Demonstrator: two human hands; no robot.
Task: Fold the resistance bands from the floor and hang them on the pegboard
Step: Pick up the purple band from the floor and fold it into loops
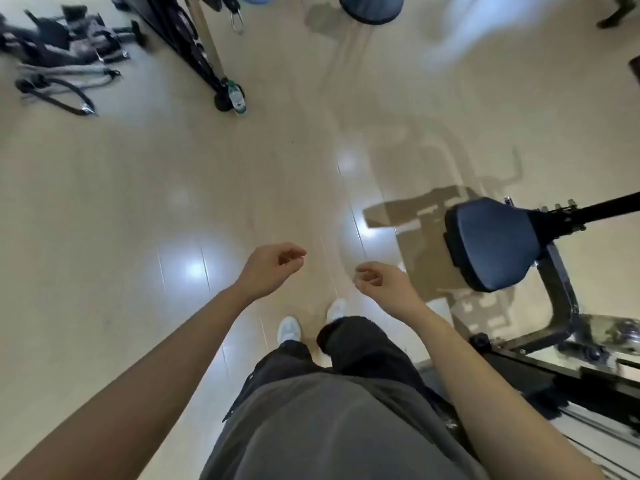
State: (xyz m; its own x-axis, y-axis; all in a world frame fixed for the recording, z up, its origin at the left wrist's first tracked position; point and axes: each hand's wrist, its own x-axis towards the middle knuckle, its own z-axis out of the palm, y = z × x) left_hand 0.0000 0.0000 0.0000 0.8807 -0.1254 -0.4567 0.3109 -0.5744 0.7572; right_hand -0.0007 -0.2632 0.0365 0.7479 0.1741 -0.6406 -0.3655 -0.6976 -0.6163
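At the bottom of the view, a grey shirt [322,427] and dark trousers [360,344] belong to a person standing on a pale, glossy floor [138,202], with two white shoes [288,329] showing just past the trouser hems. Both bare forearms reach forward above the shoes. The left hand [273,268] has its fingers loosely curled toward the thumb and grips nothing; the right hand [379,282] has the same relaxed curl and is likewise empty. The two hands are near each other but apart, both above the floor. To the right, at about the level of the hands, a dark padded seat [491,242] sits on a black metal frame [561,306] whose shadow falls on the floor beside it. Farther off, at upper left, the resistance bands [62,60] lie on the floor in a loose tangle of black and grey cords and handles, well apart from both hands. Right of the tangle, a black slanted stand [194,53] meets the floor, and a clear water bottle [236,97] stands at its foot. A metal clip [237,20] hangs near the top edge, beside a round dark pad [370,6].
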